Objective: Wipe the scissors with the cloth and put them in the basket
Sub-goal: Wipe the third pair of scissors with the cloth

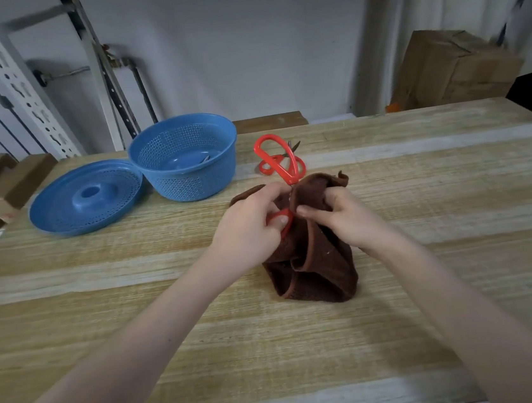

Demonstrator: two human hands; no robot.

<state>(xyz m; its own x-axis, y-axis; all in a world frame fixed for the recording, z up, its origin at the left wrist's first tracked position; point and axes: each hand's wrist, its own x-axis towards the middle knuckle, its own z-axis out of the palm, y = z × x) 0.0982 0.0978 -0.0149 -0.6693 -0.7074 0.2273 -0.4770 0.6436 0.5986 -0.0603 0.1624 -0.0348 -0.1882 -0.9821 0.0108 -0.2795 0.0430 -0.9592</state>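
My left hand grips a pair of red-handled scissors by one handle loop, and the other loop sticks up above the cloth. My right hand pinches the brown cloth around the blades, which are hidden inside it. The cloth hangs down onto the wooden table. A second pair of red-handled scissors lies flat on the table just behind. The blue perforated basket stands at the back left, with a metal tip of something showing inside it.
A blue perforated lid lies beside the basket on its left. Cardboard boxes stand behind the table at the right, and brown boxes at the left edge. A white slotted rack leans at the back left.
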